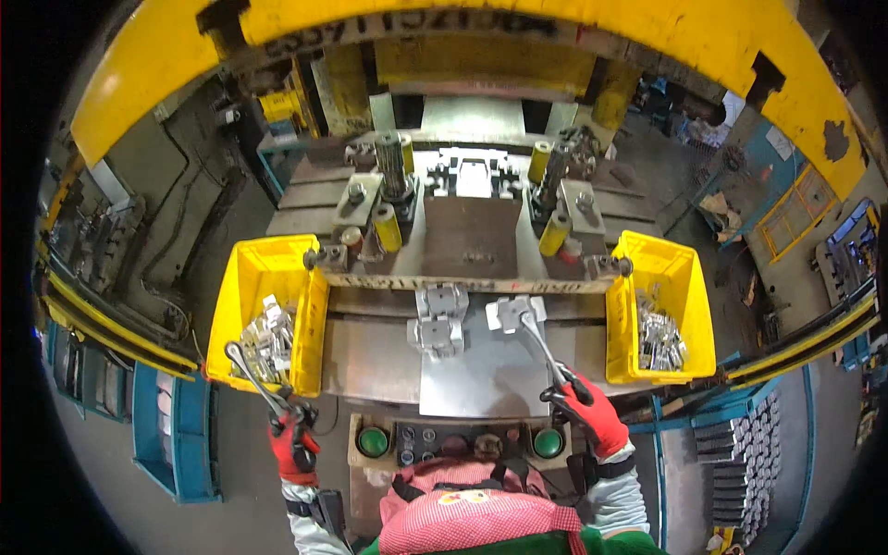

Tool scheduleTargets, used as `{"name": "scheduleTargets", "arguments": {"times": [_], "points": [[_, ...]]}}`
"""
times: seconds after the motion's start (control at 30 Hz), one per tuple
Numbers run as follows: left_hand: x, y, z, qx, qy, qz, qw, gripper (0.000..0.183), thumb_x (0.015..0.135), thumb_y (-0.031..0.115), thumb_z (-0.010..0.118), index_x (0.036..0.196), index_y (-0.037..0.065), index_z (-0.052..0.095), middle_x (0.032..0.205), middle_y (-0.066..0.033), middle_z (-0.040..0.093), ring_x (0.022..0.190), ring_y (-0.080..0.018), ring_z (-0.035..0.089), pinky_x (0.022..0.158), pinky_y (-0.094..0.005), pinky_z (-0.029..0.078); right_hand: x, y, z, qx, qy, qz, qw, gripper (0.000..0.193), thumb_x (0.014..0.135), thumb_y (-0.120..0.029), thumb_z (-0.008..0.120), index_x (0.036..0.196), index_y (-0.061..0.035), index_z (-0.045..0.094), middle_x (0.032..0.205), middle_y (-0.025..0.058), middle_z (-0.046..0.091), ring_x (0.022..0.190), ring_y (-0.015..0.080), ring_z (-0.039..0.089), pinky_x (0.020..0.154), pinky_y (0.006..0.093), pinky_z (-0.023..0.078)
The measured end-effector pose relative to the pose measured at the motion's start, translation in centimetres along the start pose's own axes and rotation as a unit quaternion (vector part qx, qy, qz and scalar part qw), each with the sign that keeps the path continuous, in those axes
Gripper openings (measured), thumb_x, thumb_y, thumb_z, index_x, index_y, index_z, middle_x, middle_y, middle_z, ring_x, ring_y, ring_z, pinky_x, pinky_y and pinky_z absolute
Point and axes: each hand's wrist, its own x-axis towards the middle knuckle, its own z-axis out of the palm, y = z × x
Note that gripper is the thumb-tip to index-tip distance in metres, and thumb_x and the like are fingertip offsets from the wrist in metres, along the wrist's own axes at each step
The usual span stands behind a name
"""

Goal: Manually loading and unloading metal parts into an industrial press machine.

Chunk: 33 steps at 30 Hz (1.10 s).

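My left hand, in a red and black glove, is closed round a round-headed metal hand tool. Its head lies over the front of the left yellow bin, which holds loose shiny metal parts. My right hand, gloved alike, grips a second round-headed metal hand tool. That tool's head meets a flat bracket-like metal part above the smooth metal plate; whether the part is lifted, I cannot tell. Left of it, several similar formed parts sit close together.
Behind the plate stands a press die with guide posts and yellow cylinders, under a yellow press frame. A right yellow bin holds more parts. A control box with green buttons sits in front; stacked parts lie lower right.
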Motion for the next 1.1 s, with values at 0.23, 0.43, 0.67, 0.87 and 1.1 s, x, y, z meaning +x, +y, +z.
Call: {"name": "scheduleTargets", "arguments": {"times": [0.23, 0.43, 0.67, 0.87, 1.1], "points": [[0.2, -1.7, 4.6, -0.093, 0.073, -0.106, 0.987, 0.036, 0.080, 0.017, 0.049, 0.115, 0.011, 0.042, 0.061, 0.0025, 0.042, 0.046, -0.0069, 0.040, 0.046, -0.0246, 0.043, 15.8, -8.0, 3.8, -0.089, 0.079, -0.254, 0.960, 0.042, 0.079, -0.020, 0.056, 0.114, -0.0012, 0.043, 0.082, -0.0003, 0.050, 0.071, 0.0065, 0.046, 0.064, 0.0209, 0.039], [-1.9, -1.7, 1.7, -0.092, 0.105, -0.103, 0.985, 0.029, 0.081, 0.025, 0.049, 0.109, 0.015, 0.047, 0.058, 0.0050, 0.039, 0.045, -0.0068, 0.038, 0.041, -0.0234, 0.038, 24.4, -11.0, 3.9, -0.196, 0.051, -0.216, 0.955, 0.034, 0.075, -0.028, 0.058, 0.096, -0.0013, 0.052, 0.081, 0.0032, 0.056, 0.074, 0.0113, 0.048, 0.068, 0.0251, 0.039], [-3.1, -2.7, -0.8, -0.077, 0.248, -0.167, 0.951, 0.015, 0.078, 0.027, 0.055, 0.081, 0.014, 0.048, 0.055, 0.0039, 0.040, 0.041, -0.0088, 0.038, 0.039, -0.0234, 0.034, 26.1, -10.6, 3.1, -0.282, 0.059, -0.186, 0.939, 0.034, 0.076, -0.028, 0.056, 0.098, -0.0021, 0.052, 0.082, 0.0055, 0.056, 0.075, 0.0125, 0.049, 0.069, 0.0250, 0.038], [-2.7, -7.4, -4.0, 0.022, 0.399, -0.082, 0.913, 0.026, 0.077, 0.022, 0.057, 0.099, 0.014, 0.047, 0.059, 0.0010, 0.043, 0.046, -0.0093, 0.041, 0.041, -0.0245, 0.036, 14.5, -7.6, 2.9, -0.152, 0.207, -0.287, 0.923, 0.044, 0.082, -0.016, 0.049, 0.123, -0.0041, 0.036, 0.093, 0.0053, 0.055, 0.084, 0.0109, 0.050, 0.074, 0.0232, 0.039], [-6.4, -18.4, -8.1, 0.120, 0.262, -0.337, 0.897, 0.031, 0.074, 0.018, 0.061, 0.092, 0.016, 0.036, 0.062, -0.0009, 0.044, 0.050, -0.0140, 0.043, 0.042, -0.0356, 0.035, -2.8, 9.5, -8.4, -0.124, 0.605, -0.204, 0.759, 0.060, 0.081, -0.010, 0.051, 0.130, -0.0008, 0.016, 0.127, 0.0189, 0.032, 0.115, 0.0252, 0.034, 0.095, 0.0319, 0.028]]}}
